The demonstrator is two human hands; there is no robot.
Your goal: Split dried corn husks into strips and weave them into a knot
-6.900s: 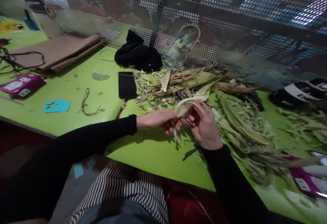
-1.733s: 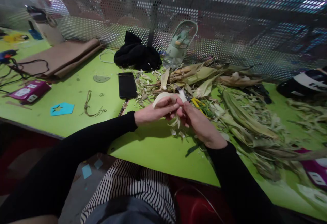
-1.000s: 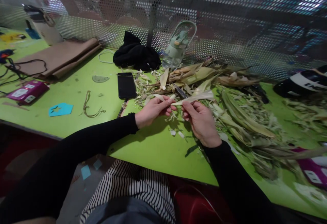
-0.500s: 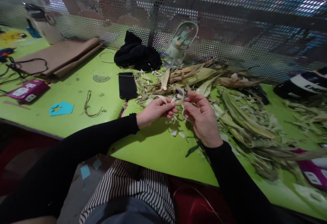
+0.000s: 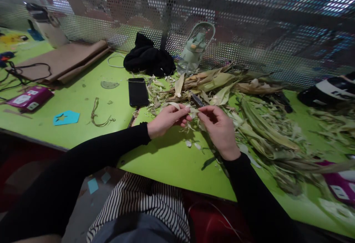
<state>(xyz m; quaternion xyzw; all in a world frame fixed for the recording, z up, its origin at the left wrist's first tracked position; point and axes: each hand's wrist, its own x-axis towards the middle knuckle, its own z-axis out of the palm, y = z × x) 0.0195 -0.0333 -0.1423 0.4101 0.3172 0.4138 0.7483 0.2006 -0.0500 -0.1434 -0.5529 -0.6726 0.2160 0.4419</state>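
Note:
A pale strip of corn husk point(image 5: 174, 105) is pinched in my left hand point(image 5: 168, 120), and its loose end curls back over the fingers. My right hand point(image 5: 220, 130) pinches the strip's other side with thumb and forefinger, so a short piece spans the gap between the hands. Both hands are raised just above the green table point(image 5: 177, 171). Behind them lies a heap of dried corn husks point(image 5: 219, 82), with a dark, narrow object point(image 5: 196, 99) at its near edge. Small husk shreds point(image 5: 188, 144) lie below my hands.
Left of the husks are a black phone point(image 5: 138, 92), a black cloth point(image 5: 148, 60) and a blue card with a star cutout point(image 5: 66, 118). A green bottle point(image 5: 192, 52) stands by the perforated metal screen point(image 5: 119, 17). More husks point(image 5: 266, 128) spread to the right.
My right hand's fingers have lowered and closed in on the husk strip. The dark object behind shows more clearly. My left hand has barely moved.

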